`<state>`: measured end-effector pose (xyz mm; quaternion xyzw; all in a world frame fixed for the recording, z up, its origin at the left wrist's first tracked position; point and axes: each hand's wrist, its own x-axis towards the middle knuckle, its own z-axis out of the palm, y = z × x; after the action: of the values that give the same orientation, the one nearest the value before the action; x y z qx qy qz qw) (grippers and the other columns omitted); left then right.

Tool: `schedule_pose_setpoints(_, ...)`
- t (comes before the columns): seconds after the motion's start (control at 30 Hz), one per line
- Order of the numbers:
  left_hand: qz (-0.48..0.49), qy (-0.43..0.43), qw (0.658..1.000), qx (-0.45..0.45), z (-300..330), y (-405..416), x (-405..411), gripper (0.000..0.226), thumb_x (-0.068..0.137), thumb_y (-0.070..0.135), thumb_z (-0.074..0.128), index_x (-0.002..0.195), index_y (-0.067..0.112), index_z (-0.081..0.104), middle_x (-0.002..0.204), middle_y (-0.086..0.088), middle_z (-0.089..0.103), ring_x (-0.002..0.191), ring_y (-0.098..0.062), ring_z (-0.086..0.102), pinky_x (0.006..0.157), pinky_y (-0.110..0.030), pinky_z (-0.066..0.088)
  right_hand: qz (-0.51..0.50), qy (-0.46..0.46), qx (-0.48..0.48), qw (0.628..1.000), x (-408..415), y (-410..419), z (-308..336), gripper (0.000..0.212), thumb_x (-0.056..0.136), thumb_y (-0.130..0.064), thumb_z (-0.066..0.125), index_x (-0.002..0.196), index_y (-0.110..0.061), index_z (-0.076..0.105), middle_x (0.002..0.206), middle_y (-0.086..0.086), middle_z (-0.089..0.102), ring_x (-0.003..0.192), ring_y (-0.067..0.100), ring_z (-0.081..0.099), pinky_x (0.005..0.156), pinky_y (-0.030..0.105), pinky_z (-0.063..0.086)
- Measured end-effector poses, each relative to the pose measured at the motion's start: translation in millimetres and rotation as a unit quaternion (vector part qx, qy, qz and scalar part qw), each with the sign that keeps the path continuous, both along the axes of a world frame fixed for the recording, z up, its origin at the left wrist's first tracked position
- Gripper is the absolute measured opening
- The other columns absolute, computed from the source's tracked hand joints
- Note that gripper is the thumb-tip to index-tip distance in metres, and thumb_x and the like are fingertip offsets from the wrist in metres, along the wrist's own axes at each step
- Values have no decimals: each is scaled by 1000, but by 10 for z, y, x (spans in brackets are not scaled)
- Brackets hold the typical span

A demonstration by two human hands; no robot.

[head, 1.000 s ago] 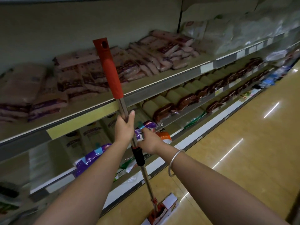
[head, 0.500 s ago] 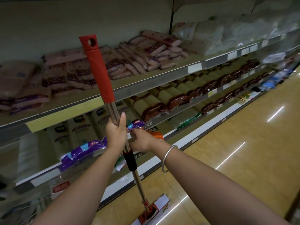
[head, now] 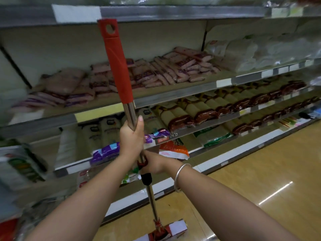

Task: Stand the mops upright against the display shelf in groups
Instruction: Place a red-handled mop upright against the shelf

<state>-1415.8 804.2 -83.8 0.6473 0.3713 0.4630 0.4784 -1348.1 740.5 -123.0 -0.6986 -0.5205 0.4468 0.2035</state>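
Upright, though tilted slightly with its top toward the left, a mop (head: 129, 108) is held in front of the display shelf (head: 173, 94), its head resting on the floor (head: 260, 171) near the shelf's base edge. Its upper grip (head: 116, 63) is a moulded red plastic sleeve, matte, flattened at the tip and pierced by a round hanging hole. Below it a polished, mirror-bright metal tube is seen, interrupted lower down by a black collar (head: 146, 179) with a red fitting just above. At the bottom a red bracket is joined to a flat rectangular mop head (head: 175, 229) wrapped in white.

The left hand (head: 132, 136) is clenched around the metal tube, thumb laid up along it. The right hand (head: 154, 164) is closed on the shaft lower down, at the red fitting; a smooth silver bangle (head: 180, 176) is worn on that wrist.

Soft pink plastic packs (head: 156, 73) are stacked on the middle shelf, cream rolls with glossy brown ends (head: 199, 115) on the one below, and purple packets (head: 106, 152) beside an orange and white bag (head: 173, 149) lower still. Pale price strips are fixed along the grey shelf edges; one tag seems to read "14.0", the other writing being too blurred to read. The floor is glossy yellow with streaked reflections.
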Motion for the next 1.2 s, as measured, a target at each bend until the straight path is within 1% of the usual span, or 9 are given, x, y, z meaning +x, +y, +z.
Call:
schedule_pose_setpoints(0.17,21,-3,999,46,360,7,-571,33,89,40,52,64,20,44,46,2,45,38,-12,46,44,-27,40,25,17,21,999,-527,201,160,38,77,-8,69,113,-6,57,115,16,62,107,27,58,96,41,47)
schedule_pose_setpoints(0.23,26,-3,998,59,469,7,-865,36,84,44,51,62,17,42,46,-2,45,39,-17,45,44,-28,39,61,-7,20,998,-779,294,239,27,76,-10,68,103,-5,62,107,14,65,101,28,61,92,41,49)
schedule_pose_setpoints(0.3,36,0,997,70,571,1,-1196,35,83,45,51,62,18,41,47,-4,45,40,-18,45,44,-29,39,92,-13,33,995,-1094,360,339,16,76,-7,66,91,-9,61,95,10,64,89,23,60,83,35,50)
schedule_pose_setpoints(0.47,84,13,990,114,818,3,-2177,36,87,41,53,59,21,43,46,-1,46,38,-17,46,43,-32,40,151,-20,94,984,-2071,517,490,14,76,-6,66,72,-15,57,80,6,59,76,17,55,73,33,47)
schedule_pose_setpoints(0.6,123,26,983,133,1011,-3,-3115,35,90,38,52,62,20,42,43,1,48,35,-11,49,41,-24,44,201,-17,117,972,-2993,657,633,5,75,-6,67,77,-7,62,76,11,58,71,21,53,65,33,45)
schedule_pose_setpoints(0.77,185,28,971,150,1252,-19,-4316,36,92,35,51,61,19,42,46,-1,47,36,-13,49,41,-25,43,282,-21,140,949,-4192,788,864,18,73,-9,67,61,-15,55,67,6,56,64,20,55,61,32,45)
schedule_pose_setpoints(0.93,247,28,956,156,1407,-32,-5296,38,93,33,51,60,17,42,43,-1,46,33,-10,46,39,-22,41,336,-11,152,929,-5199,858,1013,8,73,-8,68,76,-5,61,75,10,58,69,20,57,66,38,52)
schedule_pose_setpoints(1.1,309,34,939,146,1486,32,-6127,41,92,33,51,55,18,42,32,4,45,33,-12,47,40,-23,41,402,-10,164,901,-6052,1001,1133,22,71,-7,70,60,-15,52,64,2,53,63,17,54,62,34,47)
schedule_pose_setpoints(1.2,346,33,927,141,1558,89,-6620,42,91,35,53,54,17,42,31,4,46,31,-11,47,39,-20,41,436,1,174,883,-6544,1127,1175,14,69,-9,72,72,-10,59,72,6,58,68,20,57,63,36,48)
